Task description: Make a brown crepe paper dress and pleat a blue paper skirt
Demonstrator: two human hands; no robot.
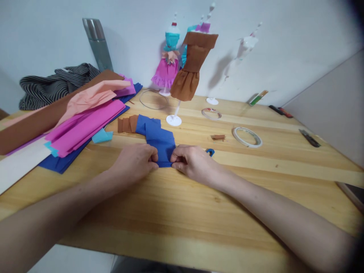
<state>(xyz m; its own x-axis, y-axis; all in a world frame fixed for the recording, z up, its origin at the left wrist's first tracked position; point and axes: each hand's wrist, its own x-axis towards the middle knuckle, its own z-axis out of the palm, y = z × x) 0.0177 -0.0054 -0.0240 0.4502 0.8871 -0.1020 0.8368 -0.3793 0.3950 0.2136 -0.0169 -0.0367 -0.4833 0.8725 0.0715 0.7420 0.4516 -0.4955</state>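
Observation:
A piece of blue crepe paper (161, 144) lies on the wooden table, its near edge folded into a narrow strip. My left hand (139, 161) pinches the left end of that fold between thumb and fingers. At the right end, my right hand (189, 161) pinches the same edge. Beyond them, the blue paper meets a pleated brown paper piece (127, 124). Just right of my right hand, the blue handle of a tool (210, 152) shows, the rest hidden.
Stacked coloured paper (88, 125) covers the left side. Behind stand a small mannequin in a brown dress (192, 64) and one in a pink skirt (167, 70). To the right lie a tape roll (247, 137), brown scraps (218, 137) and a box cutter (309, 138).

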